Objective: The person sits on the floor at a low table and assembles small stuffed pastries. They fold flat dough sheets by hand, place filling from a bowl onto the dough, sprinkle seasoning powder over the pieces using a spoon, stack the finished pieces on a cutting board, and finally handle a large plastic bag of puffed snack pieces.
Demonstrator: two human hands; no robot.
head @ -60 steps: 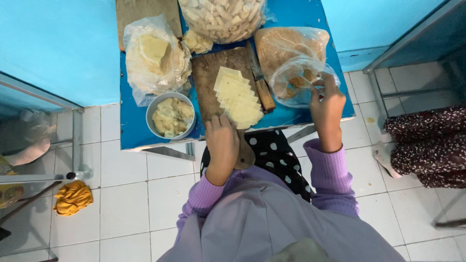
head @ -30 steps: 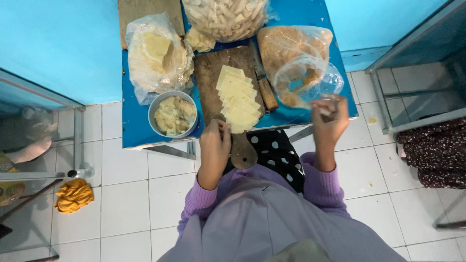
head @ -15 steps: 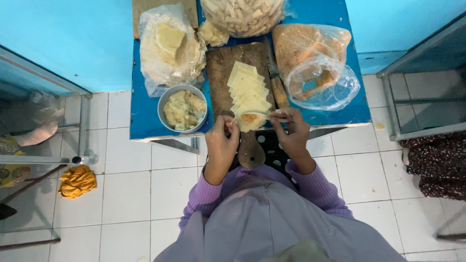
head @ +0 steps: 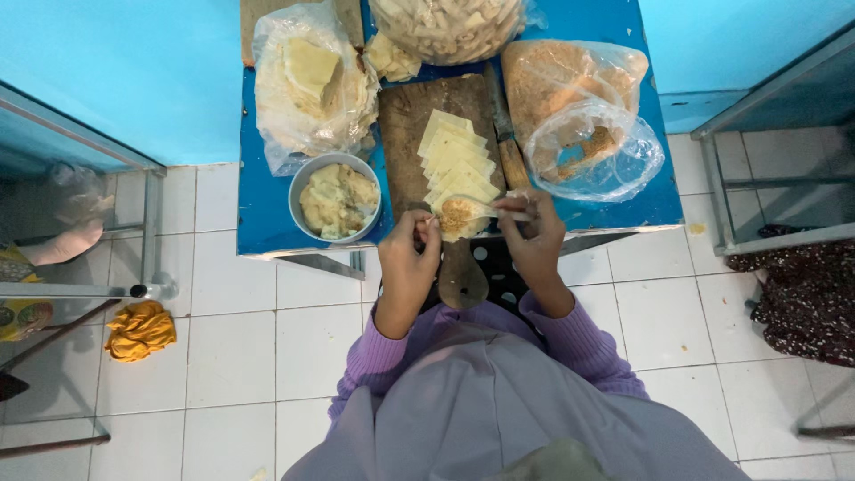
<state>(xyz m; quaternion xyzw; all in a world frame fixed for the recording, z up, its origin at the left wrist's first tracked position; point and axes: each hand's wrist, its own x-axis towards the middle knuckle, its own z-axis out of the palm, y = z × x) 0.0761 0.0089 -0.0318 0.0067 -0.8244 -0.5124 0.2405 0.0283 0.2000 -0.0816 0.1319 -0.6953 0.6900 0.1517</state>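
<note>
A stack of pale yellow dough sheets [head: 452, 153] lies fanned out on a dark wooden board [head: 405, 116]. The nearest sheet [head: 463, 223] carries a heap of brown crumbly filling. My right hand [head: 534, 239] grips a spoon [head: 488, 208] whose bowl rests on that filling. My left hand [head: 411, 260] pinches the same sheet's left edge with curled fingers. An open clear bag of brown crumbs [head: 595, 147] stands to the right of the board.
On the blue table [head: 263, 214] stand a metal bowl of pale mash [head: 337, 198], a bag of yellow sheets [head: 307, 76], a large bag of pale pieces [head: 445, 25] and a wooden-handled knife [head: 509, 147]. Metal frames flank it. A yellow cloth [head: 140, 330] lies on the floor.
My right hand left the crumb bag and came over to the front sheet with a spoonful of filling. My left hand moved up to the sheet's edge.
</note>
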